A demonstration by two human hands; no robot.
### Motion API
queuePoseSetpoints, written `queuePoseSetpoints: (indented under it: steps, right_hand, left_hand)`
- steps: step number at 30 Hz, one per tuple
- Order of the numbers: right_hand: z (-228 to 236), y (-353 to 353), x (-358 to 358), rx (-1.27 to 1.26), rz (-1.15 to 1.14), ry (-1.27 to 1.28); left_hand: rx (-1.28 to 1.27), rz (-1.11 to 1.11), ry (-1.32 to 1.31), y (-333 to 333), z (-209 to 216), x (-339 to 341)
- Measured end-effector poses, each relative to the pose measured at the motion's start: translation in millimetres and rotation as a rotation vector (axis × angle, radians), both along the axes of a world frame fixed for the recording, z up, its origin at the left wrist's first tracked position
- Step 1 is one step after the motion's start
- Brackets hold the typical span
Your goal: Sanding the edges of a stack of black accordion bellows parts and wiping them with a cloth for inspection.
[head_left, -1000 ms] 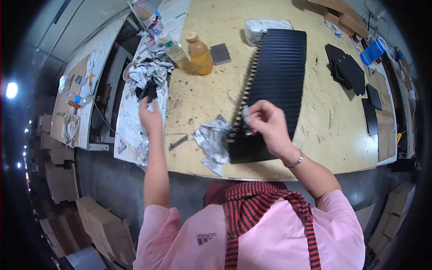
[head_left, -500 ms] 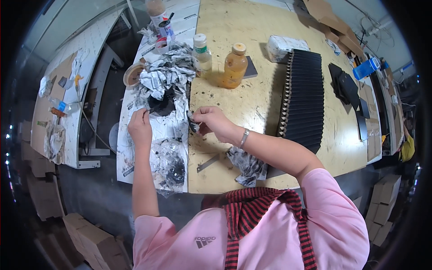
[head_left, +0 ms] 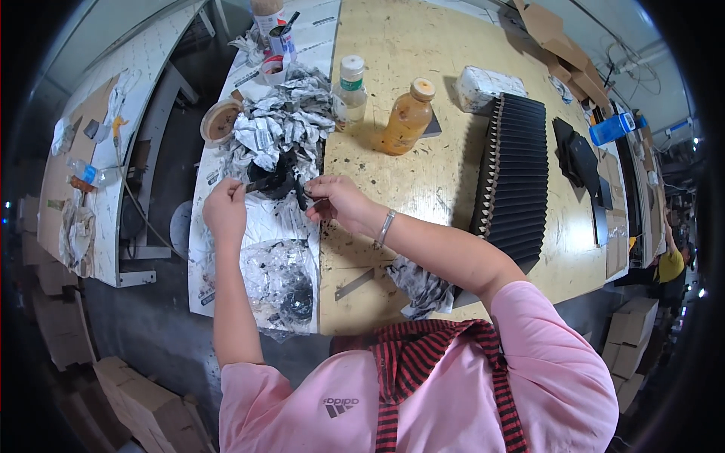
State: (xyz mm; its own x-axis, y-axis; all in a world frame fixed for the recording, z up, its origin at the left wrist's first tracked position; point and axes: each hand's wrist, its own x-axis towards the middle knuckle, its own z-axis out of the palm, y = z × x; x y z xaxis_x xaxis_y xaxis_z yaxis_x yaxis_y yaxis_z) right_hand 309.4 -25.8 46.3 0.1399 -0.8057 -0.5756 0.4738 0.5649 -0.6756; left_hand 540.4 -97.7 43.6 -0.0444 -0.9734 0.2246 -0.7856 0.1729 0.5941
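Head view, dark flat strip: I see this strip [head_left: 260, 184] just in front of the crumpled paper, over the white-topped table [head_left: 202, 260] and against a black-smeared patch [head_left: 279, 172].
Left hand: the left hand [head_left: 225, 214] has thumb and fingers closed in a pinch on the near end of that strip.
Right hand: the right hand [head_left: 341, 202] faces it from the other side of the patch, fingertips drawn together on a small dark piece [head_left: 300, 198]; I cannot make out what the piece is.
Wrist: a silver bracelet [head_left: 386, 225] sits on the right one.
Crumpled paper: a grey-white heap [head_left: 279, 124] lies just beyond the patch, beside a round tub [head_left: 220, 122].
Clear plastic: a wrinkled, black-stained sheet [head_left: 264, 264] lies on the white top, nearer the body.
Yellow tabletop: on this surface [head_left: 377, 177] I see a flat metal strip [head_left: 355, 285] and a stained crumpled wad [head_left: 419, 287] at the near side.
Bottles: a clear one [head_left: 350, 94] and an amber-filled one [head_left: 408, 121] stand upright beyond the hands.
Black pleated bellows: it [head_left: 515, 181] lies lengthwise to the right, a white wrapped block [head_left: 491, 88] near its far end.
Black plates: several [head_left: 578, 155] overlap farther right.
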Motion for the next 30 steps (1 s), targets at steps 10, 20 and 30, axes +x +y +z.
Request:
queuePoseSetpoints:
  steps: [10,20,30]
  right_hand:
    - [-17,-18,18,-0.004,-0.180,-0.080]
    - [-23,-10,7,-0.016,-0.145,-0.183]
    - [-20,-2,3,-0.015,-0.121,-0.138]
  left_hand:
    - [0.544,0.075,0.971,35,-28,6]
    - [0.462,0.101,0.995,42,-36,-5]
    - [-0.057,-0.049,-0.315,-16,5,-26]
